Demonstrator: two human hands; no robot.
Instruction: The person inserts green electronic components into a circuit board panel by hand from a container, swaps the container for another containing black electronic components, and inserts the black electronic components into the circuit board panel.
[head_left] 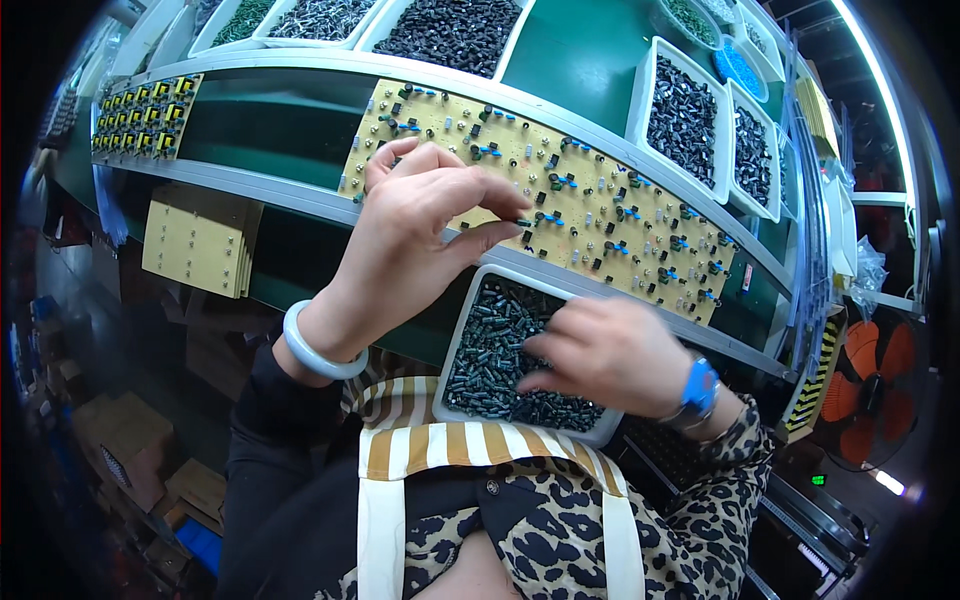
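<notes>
The left hand (415, 205) pinches what looks like a small dark green component (524, 222) between thumb and forefinger, just over the yellow circuit board (595, 212); a light, steady grip should help line it up. The blurred right hand (610, 355) is over similar parts (485, 360) in the white tray (453, 350); its grip cannot be told.

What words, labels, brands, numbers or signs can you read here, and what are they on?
No text here is clear enough to quote.
Yellow circuit board: any markings too small to read.
Dark green components in the tray: any print too small.
White-and-red item beside the board: any print too small.
Small green light: shape unclear.
Striped strip: black-and-yellow bands, no readable words.
</notes>
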